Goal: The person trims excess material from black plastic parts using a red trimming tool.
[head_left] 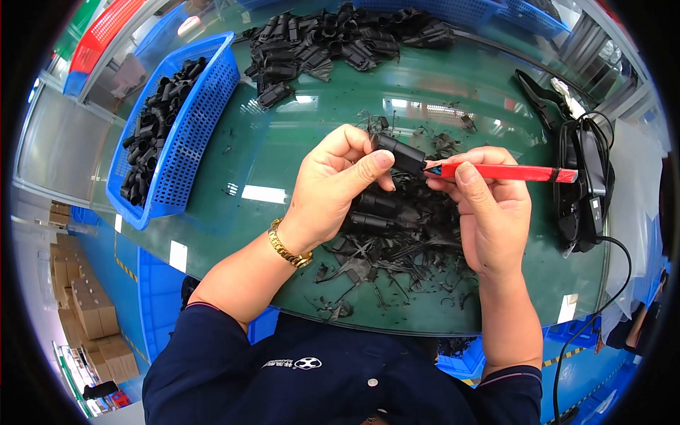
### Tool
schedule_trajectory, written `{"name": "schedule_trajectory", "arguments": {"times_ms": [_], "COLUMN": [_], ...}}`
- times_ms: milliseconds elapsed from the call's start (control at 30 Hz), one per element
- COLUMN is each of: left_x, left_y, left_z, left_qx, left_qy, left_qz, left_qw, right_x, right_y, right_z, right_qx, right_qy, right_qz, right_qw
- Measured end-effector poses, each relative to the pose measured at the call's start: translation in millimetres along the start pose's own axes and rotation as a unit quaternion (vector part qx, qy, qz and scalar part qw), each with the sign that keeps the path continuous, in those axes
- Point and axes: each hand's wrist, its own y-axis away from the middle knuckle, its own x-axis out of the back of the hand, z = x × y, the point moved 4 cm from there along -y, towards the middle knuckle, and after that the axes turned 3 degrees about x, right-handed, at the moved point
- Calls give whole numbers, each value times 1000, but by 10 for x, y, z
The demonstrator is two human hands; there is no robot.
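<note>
The left hand is clamping a black plastic part, long axis pointing right; the right hand is gripping a red knife, tip meeting the part's right end.

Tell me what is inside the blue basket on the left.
The blue basket holds a heap of small black plastic parts, loosely piled along its length. Its bottom and any parts lower in the heap are covered.

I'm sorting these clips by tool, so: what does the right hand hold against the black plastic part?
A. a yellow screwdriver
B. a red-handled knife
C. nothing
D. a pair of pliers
B: the right hand grips a red-handled knife, its tip set against the black plastic part that the left hand pinches.
</note>
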Motion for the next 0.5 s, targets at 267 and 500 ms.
{"name": "schedule_trajectory", "arguments": {"times_ms": [267, 500], "left_x": [-23, -15], "left_y": [22, 4], "left_z": [-61, -87], "left_qx": [35, 91], "left_qy": [32, 23], "left_qz": [6, -19], "left_qw": [999, 995], "right_x": [-18, -99], "right_y": [22, 33], "right_z": [36, -181], "right_qx": [32, 414], "right_qy": [29, 480], "right_qz": [-16, -113], "right_qw": [999, 765]}}
